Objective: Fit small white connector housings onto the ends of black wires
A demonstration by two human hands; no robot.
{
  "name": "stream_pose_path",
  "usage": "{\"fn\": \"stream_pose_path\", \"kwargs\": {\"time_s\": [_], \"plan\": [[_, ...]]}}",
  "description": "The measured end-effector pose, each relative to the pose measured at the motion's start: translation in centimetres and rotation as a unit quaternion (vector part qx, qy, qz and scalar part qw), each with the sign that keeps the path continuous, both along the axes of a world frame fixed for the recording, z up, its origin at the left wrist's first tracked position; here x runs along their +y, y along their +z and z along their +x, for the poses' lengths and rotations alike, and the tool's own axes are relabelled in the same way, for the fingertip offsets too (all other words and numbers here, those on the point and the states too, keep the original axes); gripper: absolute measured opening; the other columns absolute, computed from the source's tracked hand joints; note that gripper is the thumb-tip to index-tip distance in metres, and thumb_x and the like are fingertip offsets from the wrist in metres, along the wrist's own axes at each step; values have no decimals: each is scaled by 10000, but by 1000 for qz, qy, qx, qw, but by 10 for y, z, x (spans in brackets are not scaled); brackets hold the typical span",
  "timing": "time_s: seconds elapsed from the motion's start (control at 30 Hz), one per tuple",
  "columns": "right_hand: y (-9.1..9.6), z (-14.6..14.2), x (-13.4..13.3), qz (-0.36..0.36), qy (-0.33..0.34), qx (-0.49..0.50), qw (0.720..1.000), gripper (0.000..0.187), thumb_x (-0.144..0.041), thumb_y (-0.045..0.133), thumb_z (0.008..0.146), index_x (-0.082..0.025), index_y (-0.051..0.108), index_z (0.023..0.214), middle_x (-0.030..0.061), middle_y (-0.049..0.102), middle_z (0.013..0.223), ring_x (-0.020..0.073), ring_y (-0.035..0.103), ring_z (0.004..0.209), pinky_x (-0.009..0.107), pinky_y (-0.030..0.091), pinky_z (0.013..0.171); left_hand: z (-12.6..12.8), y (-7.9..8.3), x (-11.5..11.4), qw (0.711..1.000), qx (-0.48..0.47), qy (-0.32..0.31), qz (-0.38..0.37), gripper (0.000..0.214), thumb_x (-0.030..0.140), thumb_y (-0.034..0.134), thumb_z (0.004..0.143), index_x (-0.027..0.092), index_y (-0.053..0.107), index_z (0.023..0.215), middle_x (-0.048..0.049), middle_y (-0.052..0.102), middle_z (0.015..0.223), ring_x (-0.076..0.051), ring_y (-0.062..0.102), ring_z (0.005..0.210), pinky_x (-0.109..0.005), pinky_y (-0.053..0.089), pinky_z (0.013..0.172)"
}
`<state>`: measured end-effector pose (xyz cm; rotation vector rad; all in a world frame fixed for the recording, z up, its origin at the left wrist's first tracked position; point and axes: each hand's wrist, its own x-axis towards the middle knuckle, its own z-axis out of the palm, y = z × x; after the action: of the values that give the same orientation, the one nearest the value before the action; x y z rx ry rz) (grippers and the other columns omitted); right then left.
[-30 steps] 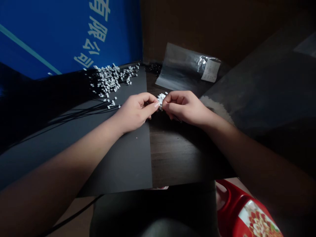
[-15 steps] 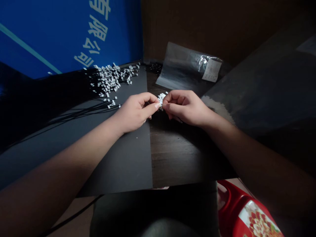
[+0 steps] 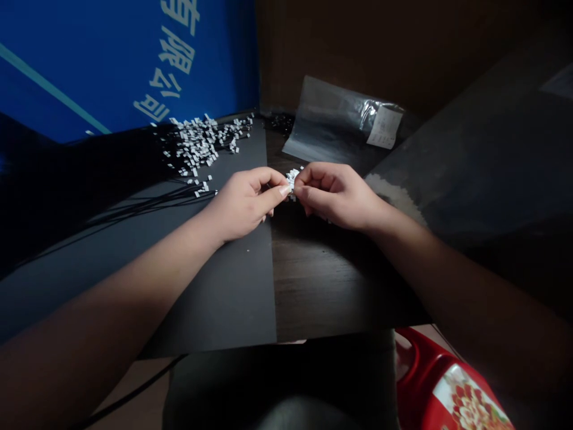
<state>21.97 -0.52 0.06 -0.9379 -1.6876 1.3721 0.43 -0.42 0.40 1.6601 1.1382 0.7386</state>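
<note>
Small pieces [image 3: 197, 146] heaped on a mat [image 3: 224, 298]
The heap lies at the mat's far edge, left of a plastic bag [image 3: 331, 122] on the tabletop [image 3: 322, 286].

Small white plastic pieces [image 3: 197, 143] lie on a matt black sheet [image 3: 224, 298] beside grained dark wood [image 3: 322, 280].

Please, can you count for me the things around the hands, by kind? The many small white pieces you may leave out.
Hands: 2 (left hand, right hand)
Clear plastic bags with a paper label: 1
Black sheets: 1
Red containers with a flower print: 1
Total: 5
</note>
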Motion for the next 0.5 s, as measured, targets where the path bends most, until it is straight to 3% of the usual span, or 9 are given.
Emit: {"fn": "stream_pose_path", "kwargs": {"time_s": [0.5], "plan": [[-1,0,0,-1,-5,-9,1000,98,-119,722,884,-179,651,855,-40,654,631,86,544,536,225,424,517,1,-1,0,1000,1,6,11,175,362,739,964,188,738,952,15,630,703,-129,558,615,-276,463,603]]}}
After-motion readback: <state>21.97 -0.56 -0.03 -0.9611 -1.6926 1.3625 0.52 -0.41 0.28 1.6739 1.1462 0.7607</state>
